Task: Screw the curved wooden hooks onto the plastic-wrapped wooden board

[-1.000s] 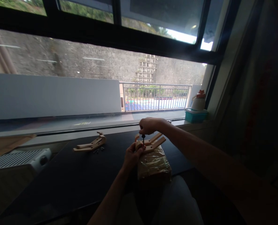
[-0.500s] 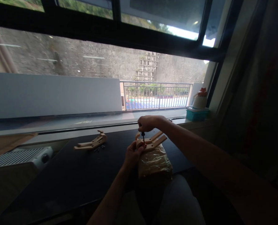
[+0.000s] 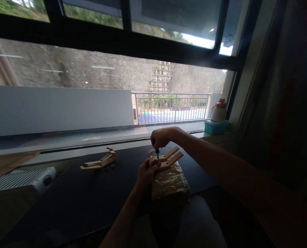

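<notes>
My right hand (image 3: 160, 137) is closed around the handle of a screwdriver (image 3: 157, 155), held upright with its tip down at a pale wooden piece (image 3: 170, 162). That piece has curved ends and straight slats with dark holes, and it rests on a block wrapped in shiny brown tape (image 3: 170, 182). My left hand (image 3: 145, 173) grips the curved end of the wooden piece, fingertips close to the screwdriver's tip. The spot where the tip meets the wood is partly hidden by my fingers. A similar wooden piece (image 3: 100, 162) lies to the left, several screws (image 3: 108, 168) beside it.
All this sits on a dark table (image 3: 86, 196) under a window. At its left stands a white slotted appliance (image 3: 24, 179) by a brown cardboard sheet (image 3: 11, 163). On the sill at right, a white bottle (image 3: 218, 113) with an orange top stands on a teal box (image 3: 215, 127).
The camera view has tilted slightly. Both hands keep their hold, and the screwdriver stays upright at the same spot on the wooden piece.
</notes>
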Demonstrator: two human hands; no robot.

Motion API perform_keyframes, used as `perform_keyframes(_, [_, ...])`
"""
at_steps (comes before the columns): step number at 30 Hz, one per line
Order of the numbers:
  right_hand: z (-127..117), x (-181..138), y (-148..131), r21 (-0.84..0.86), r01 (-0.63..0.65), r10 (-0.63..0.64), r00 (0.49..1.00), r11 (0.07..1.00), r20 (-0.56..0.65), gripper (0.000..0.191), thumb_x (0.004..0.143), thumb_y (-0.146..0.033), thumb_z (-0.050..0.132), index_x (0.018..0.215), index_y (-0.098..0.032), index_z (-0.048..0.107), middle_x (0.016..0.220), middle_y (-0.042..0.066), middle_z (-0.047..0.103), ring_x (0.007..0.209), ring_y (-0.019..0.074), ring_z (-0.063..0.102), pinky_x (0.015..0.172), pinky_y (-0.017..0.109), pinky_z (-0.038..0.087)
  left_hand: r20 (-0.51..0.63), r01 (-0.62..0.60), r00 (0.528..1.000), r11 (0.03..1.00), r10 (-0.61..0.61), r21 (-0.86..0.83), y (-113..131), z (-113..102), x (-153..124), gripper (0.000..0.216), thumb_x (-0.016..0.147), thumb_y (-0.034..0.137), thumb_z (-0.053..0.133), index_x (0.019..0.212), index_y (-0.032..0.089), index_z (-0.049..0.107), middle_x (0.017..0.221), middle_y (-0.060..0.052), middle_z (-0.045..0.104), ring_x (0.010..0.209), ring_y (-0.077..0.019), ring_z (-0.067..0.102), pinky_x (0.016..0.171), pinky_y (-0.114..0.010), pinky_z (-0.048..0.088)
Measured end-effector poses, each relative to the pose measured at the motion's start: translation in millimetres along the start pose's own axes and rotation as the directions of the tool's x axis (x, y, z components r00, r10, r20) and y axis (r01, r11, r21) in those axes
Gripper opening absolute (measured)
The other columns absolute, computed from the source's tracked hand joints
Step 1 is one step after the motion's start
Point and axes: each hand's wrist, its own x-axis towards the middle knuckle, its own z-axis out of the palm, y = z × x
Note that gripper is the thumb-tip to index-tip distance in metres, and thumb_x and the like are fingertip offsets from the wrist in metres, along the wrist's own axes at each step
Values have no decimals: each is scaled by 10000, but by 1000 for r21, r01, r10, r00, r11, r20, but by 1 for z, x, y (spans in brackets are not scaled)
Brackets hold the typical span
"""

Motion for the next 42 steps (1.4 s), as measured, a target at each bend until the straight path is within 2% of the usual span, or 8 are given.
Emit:
perform_keyframes(6, [13, -1, 10, -18, -34, 32, 994, 999, -104, 307, 855, -323, 488, 932, -62, 630, 735, 70, 644, 577, 115, 564, 534, 242, 426, -14, -9, 1000, 1000, 9, -7, -2, 1, 0, 285, 562, 328, 760, 762, 155, 654, 750, -16, 702, 761, -184, 641, 743, -284, 476])
perform_keyframes(9, [10, -3, 13, -32, -41, 37, 993, 999, -111, 346, 842, -373, 504, 867, -56, 643, 688, 72, 639, 557, 129, 566, 532, 262, 430, 0, -26, 1000, 1000, 26, -12, -5, -1, 2, 282, 570, 323, 755, 766, 151, 648, 765, -33, 706, 769, -195, 647, 758, -302, 479])
perform_keyframes(13, [0, -3, 9, -3, 13, -13, 998, 1000, -61, 261, 761, -263, 625, 951, -84, 640, 741, 47, 644, 602, 113, 579, 538, 225, 442, 9, -29, 1000, 1000, 29, 2, -7, -3, 4, 285, 585, 322, 748, 788, 147, 649, 767, -35, 703, 754, -187, 643, 738, -293, 478])
perform_keyframes(17, [-3, 0, 3, 14, 31, -31, 999, 999, -36, 237, 720, -138, 641, 949, -76, 644, 714, 34, 631, 598, 103, 569, 543, 213, 438, -5, -12, 1000, 1000, 12, 23, -5, -2, 3, 295, 578, 329, 751, 786, 146, 649, 760, -25, 696, 745, -178, 633, 723, -277, 471])
perform_keyframes(25, [16, 1, 6, -21, -49, 45, 985, 999, -169, 262, 831, -286, 500, 833, -68, 645, 696, 77, 631, 549, 128, 550, 518, 262, 408, -10, -19, 1000, 1000, 19, 25, -3, 0, 1, 289, 577, 331, 748, 776, 145, 651, 751, -25, 689, 752, -181, 631, 724, -277, 471])
perform_keyframes(29, [9, 1, 15, -16, -58, 56, 992, 998, -117, 278, 805, -329, 546, 836, -75, 653, 666, 62, 632, 553, 126, 562, 531, 255, 420, -2, -44, 999, 998, 44, 37, -7, -2, 3, 274, 589, 334, 741, 770, 145, 659, 746, -29, 690, 738, -182, 629, 709, -277, 473])
perform_keyframes(35, [-2, 1, 12, 28, -6, 6, 1000, 1000, 11, 256, 720, -179, 648, 963, -100, 652, 718, 33, 633, 617, 116, 568, 548, 226, 433, -5, -38, 999, 998, 38, 57, -6, -3, 3, 284, 593, 345, 739, 790, 154, 665, 746, -15, 686, 735, -171, 623, 697, -260, 469])
perform_keyframes(42, [6, -2, 13, 55, -16, 18, 1000, 998, -23, 268, 788, -144, 565, 1043, -72, 604, 795, 62, 633, 631, 106, 563, 536, 210, 433, -2, -28, 1000, 998, 28, 47, -8, -3, 3, 278, 589, 335, 746, 788, 161, 661, 763, -13, 689, 763, -171, 626, 720, -260, 471])
